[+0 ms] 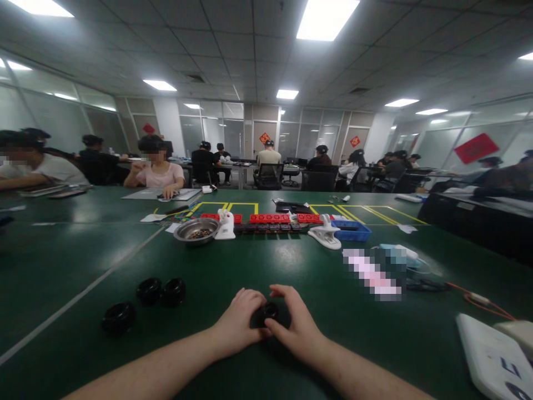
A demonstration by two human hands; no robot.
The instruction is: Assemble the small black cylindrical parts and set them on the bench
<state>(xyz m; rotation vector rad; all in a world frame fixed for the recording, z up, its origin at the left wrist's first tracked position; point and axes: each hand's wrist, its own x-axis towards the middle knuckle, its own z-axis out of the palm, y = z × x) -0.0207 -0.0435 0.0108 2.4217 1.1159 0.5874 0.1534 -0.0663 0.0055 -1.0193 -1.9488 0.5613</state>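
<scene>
Cupping the glossy black ring [270,311], right of the steel bowl [197,231] and nearer you, your left hand [237,319] and right hand [298,322] hide whether they grip its probably stiff, slick rim, likely best held by opposite sides.

The tabletop [208,266] is dark green with yellow lines [244,204] — the round piece [270,309] black, the three rings [119,319] glossy black, the tray [353,235] blue.
</scene>
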